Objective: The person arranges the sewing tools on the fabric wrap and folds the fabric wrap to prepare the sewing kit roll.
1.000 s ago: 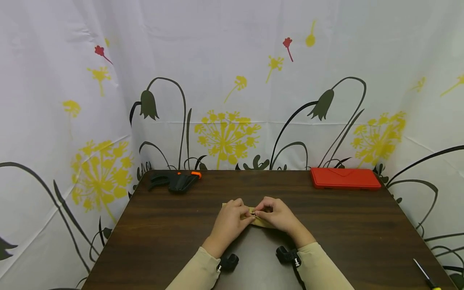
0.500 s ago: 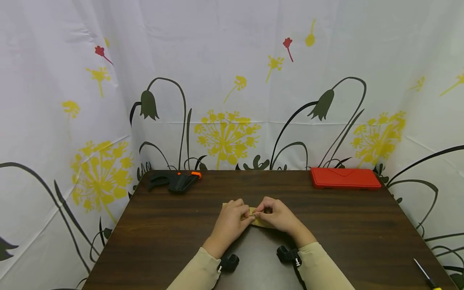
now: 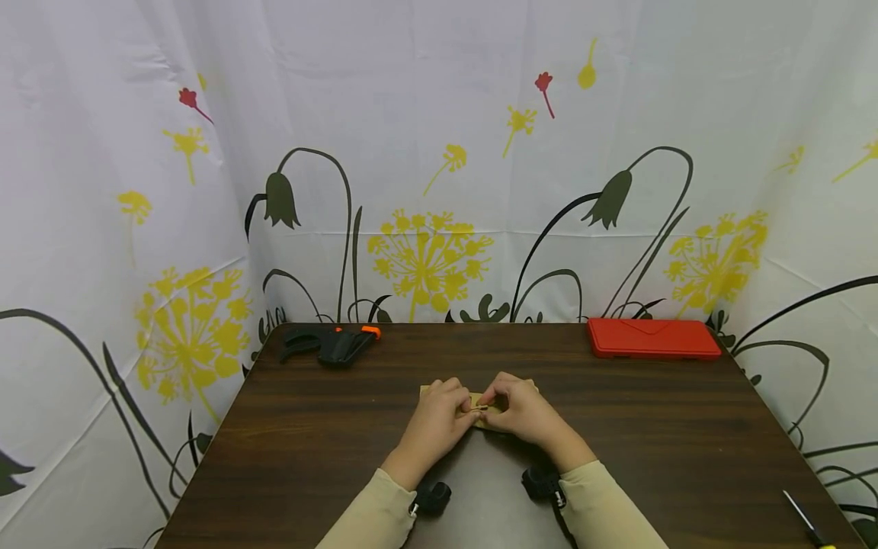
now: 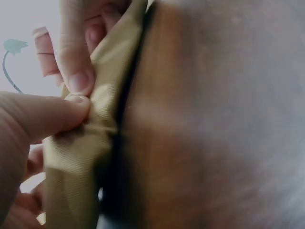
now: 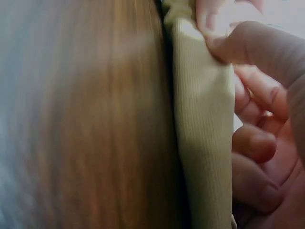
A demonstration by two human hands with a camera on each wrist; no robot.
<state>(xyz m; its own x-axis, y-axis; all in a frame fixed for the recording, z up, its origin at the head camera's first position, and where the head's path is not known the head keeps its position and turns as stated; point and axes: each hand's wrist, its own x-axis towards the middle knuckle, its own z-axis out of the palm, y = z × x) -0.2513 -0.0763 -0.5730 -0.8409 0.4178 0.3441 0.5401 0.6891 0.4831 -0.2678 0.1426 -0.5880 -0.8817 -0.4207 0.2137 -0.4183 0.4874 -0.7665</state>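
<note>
A tan, fine-ribbed cloth piece (image 4: pixel 69 176) is held upright between both hands at the middle of the table. My left hand (image 3: pixel 437 415) pinches its upper edge, thumb on the near face and fingers behind. Close beside it, my right hand (image 3: pixel 524 415) pinches the same edge with thumb and index finger. The two thumbs nearly meet in the left wrist view, where the cloth is gathered into small folds. In the right wrist view, the remaining fingers of my right hand curl behind the cloth (image 5: pixel 205 105). What lies under the fingertips is hidden.
On the dark wooden table (image 3: pixel 309 457), a black clamp-like tool with orange tips (image 3: pixel 336 345) lies at the back left. A flat red case (image 3: pixel 654 338) sits at the back right. A screwdriver (image 3: pixel 805 518) lies near the front right corner. A flowered curtain (image 3: pixel 439 152) hangs behind.
My right hand has shifted slightly, its thumb and index fingertips reshaping on the cloth edge. A cloth corner now shows behind it. The left hand stays nearly still.
</note>
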